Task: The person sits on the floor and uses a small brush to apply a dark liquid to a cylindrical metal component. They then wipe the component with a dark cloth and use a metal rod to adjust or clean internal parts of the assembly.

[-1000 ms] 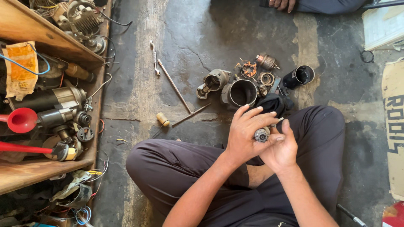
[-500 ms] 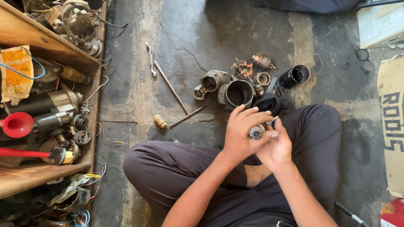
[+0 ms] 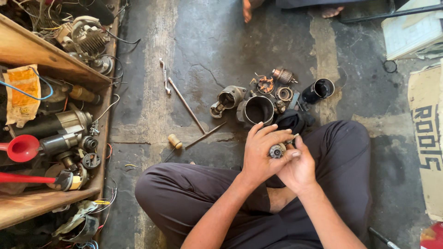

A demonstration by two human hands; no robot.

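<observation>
I sit cross-legged on a concrete floor in dark trousers. Both hands meet over my lap around a small round metal part (image 3: 276, 151) with a geared end. My left hand (image 3: 261, 154) wraps it from the left with fingers spread over the top. My right hand (image 3: 299, 167) cups it from the right and below. Just beyond my hands lie dismantled motor pieces: a large dark cylinder housing (image 3: 258, 109), a grey end casting (image 3: 228, 99), a copper-wound piece (image 3: 266, 85), a small armature (image 3: 283, 75), a ring (image 3: 284, 94) and a black cup (image 3: 319, 89).
A long rod (image 3: 186, 105), a wrench (image 3: 164, 75) and a wooden-handled screwdriver (image 3: 194, 138) lie on the floor left of the parts. A wooden shelf (image 3: 50, 62) at left holds motors, wires and red horns (image 3: 20, 148). Cardboard (image 3: 427, 133) lies right; another person's foot (image 3: 248, 9) is at the top.
The view has shifted slightly. My hands stay together on the small metal part, with my fingers shifted a little around it.
</observation>
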